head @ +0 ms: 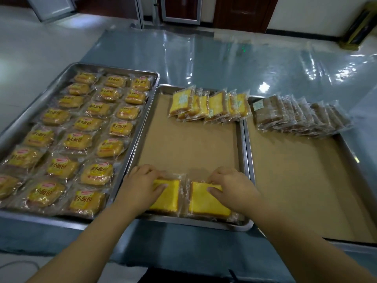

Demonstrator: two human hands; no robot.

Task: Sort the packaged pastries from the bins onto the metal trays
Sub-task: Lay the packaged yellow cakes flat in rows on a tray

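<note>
— Yellow pastry packs (167, 198), two of them, at the near end of the middle tray (193, 222). Which way do they lie?

— Flat, yellow face up, side by side. Each slice looks a little longer from the near rim toward the far end. The clear crimped ends of the two wrappers meet in the middle, touching or nearly so.

— And the hands?

— The left hand (142, 180) grasps the left pack at its far left corner, fingers curled over the far edge and thumb lying on the yellow top. The right hand (230, 184) holds the right pack (206, 203) the same way at its far right corner. Both forearms reach in over the near rim.

— How close to the edges?

— The packs' near ends sit just inside the near rim, and the right pack's outer side is close to the tray's right rim. Beyond the hands the brown paper liner (189, 144) lies bare up to a leaning row of yellow slices (210, 105) at the far end.

— The neighbours?

— The left tray (40, 218) is covered with small bread packs (81, 127) in three columns, rim against rim with the middle one. The right tray (353, 160), just beside, carries a leaning row of brown packs (295, 117) at its far end, with bare liner nearer. All three rest on the tabletop (224, 64), which is under shiny clear film.
</note>
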